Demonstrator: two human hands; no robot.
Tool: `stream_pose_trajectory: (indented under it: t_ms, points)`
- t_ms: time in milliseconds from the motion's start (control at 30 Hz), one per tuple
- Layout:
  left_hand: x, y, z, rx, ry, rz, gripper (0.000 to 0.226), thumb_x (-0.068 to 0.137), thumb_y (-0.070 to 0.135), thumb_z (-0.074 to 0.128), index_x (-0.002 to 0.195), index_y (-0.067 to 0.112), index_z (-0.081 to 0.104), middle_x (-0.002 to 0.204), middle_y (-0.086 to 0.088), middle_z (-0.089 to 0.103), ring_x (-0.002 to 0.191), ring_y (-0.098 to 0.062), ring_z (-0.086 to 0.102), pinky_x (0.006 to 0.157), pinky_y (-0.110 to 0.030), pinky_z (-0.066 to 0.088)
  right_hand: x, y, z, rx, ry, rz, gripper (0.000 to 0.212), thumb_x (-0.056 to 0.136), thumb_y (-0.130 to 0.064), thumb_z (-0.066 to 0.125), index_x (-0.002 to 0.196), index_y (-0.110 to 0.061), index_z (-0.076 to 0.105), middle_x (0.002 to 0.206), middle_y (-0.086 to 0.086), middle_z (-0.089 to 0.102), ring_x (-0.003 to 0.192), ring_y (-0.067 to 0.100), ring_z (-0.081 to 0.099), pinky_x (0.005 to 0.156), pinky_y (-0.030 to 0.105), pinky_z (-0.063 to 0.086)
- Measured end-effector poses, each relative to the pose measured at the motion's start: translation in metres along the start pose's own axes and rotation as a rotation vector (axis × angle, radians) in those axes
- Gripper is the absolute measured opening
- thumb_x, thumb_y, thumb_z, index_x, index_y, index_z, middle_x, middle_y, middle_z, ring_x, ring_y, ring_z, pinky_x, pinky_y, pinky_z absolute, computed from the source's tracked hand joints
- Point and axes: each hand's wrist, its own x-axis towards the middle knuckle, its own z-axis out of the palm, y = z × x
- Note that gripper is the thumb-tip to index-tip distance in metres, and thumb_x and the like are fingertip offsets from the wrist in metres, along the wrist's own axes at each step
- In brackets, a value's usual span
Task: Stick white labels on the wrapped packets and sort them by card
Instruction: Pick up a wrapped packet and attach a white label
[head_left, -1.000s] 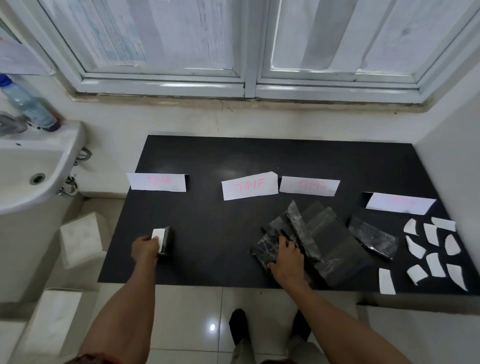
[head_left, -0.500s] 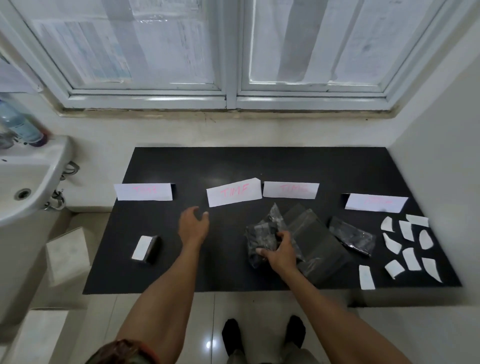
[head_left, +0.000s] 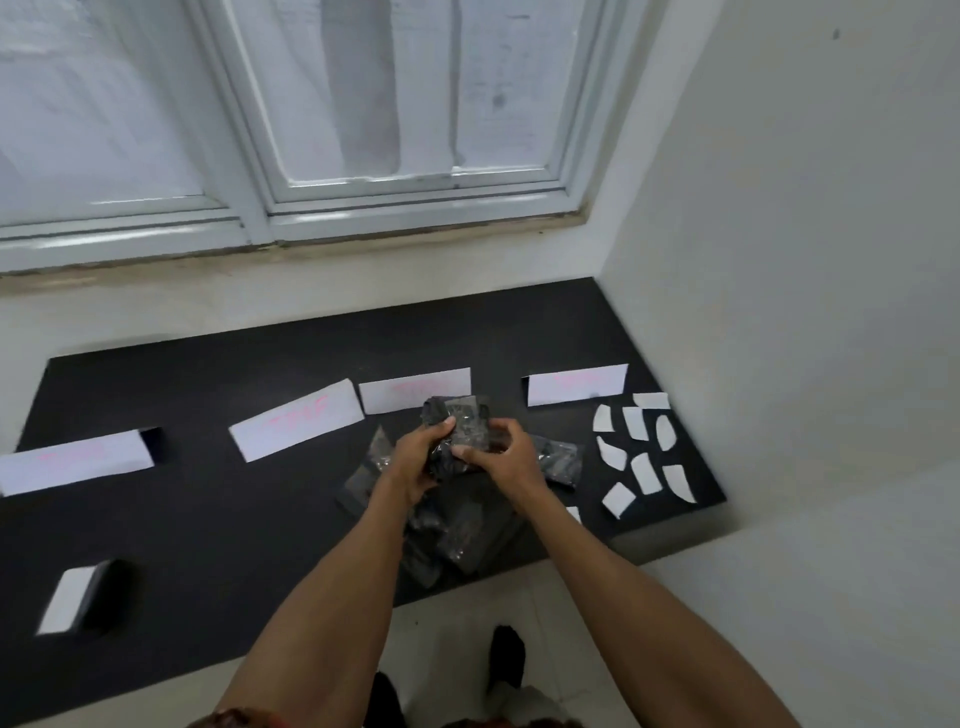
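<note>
Setting: we are looking at a plain indoor room made into a makeshift sorting station; home or office, we cannot tell. Evidence we are listing:
- white-framed window (head_left: 395, 93) with covered panes, beyond the left hand (head_left: 415, 457)
- bare white wall (head_left: 805, 260), right of the right hand (head_left: 506, 460)
- black table (head_left: 234, 519) under both hands, butting into the corner
- glossy floor tiles (head_left: 467, 618) nearer than the hands
- handwritten paper cards (head_left: 296, 426) lying in a row beyond them

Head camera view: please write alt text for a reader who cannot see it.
A person's left grip and right grip together hold a dark plastic-wrapped packet above a pile of similar packets on a black table. Four white paper cards with pink writing lie behind; cut white labels lie at the right.
</note>
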Motion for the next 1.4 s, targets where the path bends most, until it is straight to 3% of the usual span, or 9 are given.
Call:
stream_pose_trajectory:
  t_ms: [133, 267, 367, 567, 733, 867, 1033, 1233, 1400]
  points:
    - [0.026, -0.014, 0.032, 0.017, 0.034, -0.022, 0.046, 0.081, 0.028, 0.072, 0.121, 0.006, 0.064, 0.117, -0.018, 0.069, 0.105, -0.036, 0.066, 0.096, -0.052, 0.051, 0.017, 0.03, -0.064, -0.05, 0.226, 0.073, 0.037, 0.079, -0.036, 0.076, 0.104, -0.01, 0.064, 0.092, 0.004, 0.068, 0.086, 0.016, 0.065, 0.069, 0.018, 0.048]
    - [0.042, -0.022, 0.059, 0.049, 0.068, -0.04, 0.029, 0.086, 0.023, 0.068, 0.112, 0.01, 0.067, 0.101, -0.01, 0.072, 0.088, -0.026, 0.068, 0.086, -0.043, 0.054, 0.02, 0.081, -0.126, -0.124, 0.564, 0.371, 0.026, 0.082, -0.017, 0.07, 0.104, -0.006, 0.062, 0.104, 0.014, 0.068, 0.104, 0.032, 0.061, 0.086, 0.032, 0.044]
    - [0.053, -0.026, 0.075, 0.07, 0.074, -0.067, 0.027, 0.084, 0.023, 0.071, 0.106, 0.008, 0.069, 0.104, -0.012, 0.073, 0.09, -0.027, 0.069, 0.086, -0.041, 0.055, 0.02, 0.12, -0.163, -0.207, 0.581, 0.482, 0.03, 0.083, -0.011, 0.067, 0.11, -0.002, 0.059, 0.111, 0.017, 0.066, 0.108, 0.034, 0.059, 0.091, 0.034, 0.043]
    - [0.067, -0.033, 0.092, 0.106, 0.074, -0.134, 0.032, 0.084, 0.022, 0.07, 0.111, 0.005, 0.067, 0.105, -0.013, 0.072, 0.087, -0.027, 0.069, 0.083, -0.038, 0.056, 0.032, 0.156, -0.186, -0.341, 0.46, 0.454, 0.036, 0.081, -0.018, 0.072, 0.113, -0.002, 0.065, 0.114, 0.019, 0.065, 0.109, 0.035, 0.059, 0.092, 0.035, 0.044]
    - [0.073, -0.037, 0.1, 0.123, 0.077, -0.178, 0.036, 0.085, 0.022, 0.065, 0.117, 0.003, 0.065, 0.109, -0.014, 0.07, 0.093, -0.028, 0.067, 0.092, -0.042, 0.051, 0.041, 0.151, -0.182, -0.281, 0.481, 0.361, 0.006, 0.084, -0.005, 0.064, 0.082, -0.005, 0.07, 0.094, 0.014, 0.071, 0.093, 0.033, 0.063, 0.075, 0.028, 0.042]
    - [0.073, -0.038, 0.102, 0.149, 0.089, -0.182, 0.038, 0.083, 0.022, 0.065, 0.116, 0.002, 0.066, 0.115, -0.016, 0.07, 0.104, -0.03, 0.065, 0.102, -0.046, 0.048, 0.046, 0.125, -0.18, -0.237, 0.526, 0.161, 0.005, 0.087, -0.005, 0.06, 0.085, -0.006, 0.063, 0.085, 0.008, 0.066, 0.085, 0.029, 0.061, 0.073, 0.028, 0.041]
    - [0.064, -0.037, 0.103, 0.086, 0.07, -0.16, 0.025, 0.085, 0.026, 0.061, 0.1, 0.008, 0.069, 0.097, -0.01, 0.072, 0.087, -0.025, 0.066, 0.086, -0.035, 0.052, 0.057, 0.06, -0.171, -0.205, 0.229, -0.256, 0.011, 0.085, -0.005, 0.066, 0.084, -0.016, 0.067, 0.081, -0.005, 0.067, 0.078, 0.006, 0.062, 0.069, 0.008, 0.045]
    - [0.048, -0.035, 0.107, 0.024, -0.056, -0.089, 0.042, 0.09, 0.045, 0.057, 0.104, 0.008, 0.069, 0.092, -0.013, 0.073, 0.079, -0.026, 0.069, 0.073, -0.034, 0.054, 0.062, 0.014, -0.138, -0.353, -0.006, -0.488, 0.004, 0.086, -0.021, 0.067, 0.09, -0.021, 0.067, 0.088, -0.007, 0.066, 0.084, 0.002, 0.059, 0.075, 0.013, 0.047]
    - [0.032, -0.032, 0.102, 0.06, -0.099, -0.06, 0.049, 0.086, 0.049, 0.062, 0.114, 0.008, 0.065, 0.093, -0.012, 0.072, 0.079, -0.025, 0.069, 0.067, -0.032, 0.055, 0.054, 0.014, -0.123, -0.447, -0.034, -0.547, 0.005, 0.086, -0.025, 0.067, 0.09, -0.023, 0.068, 0.087, -0.011, 0.064, 0.083, 0.002, 0.055, 0.074, 0.017, 0.045]
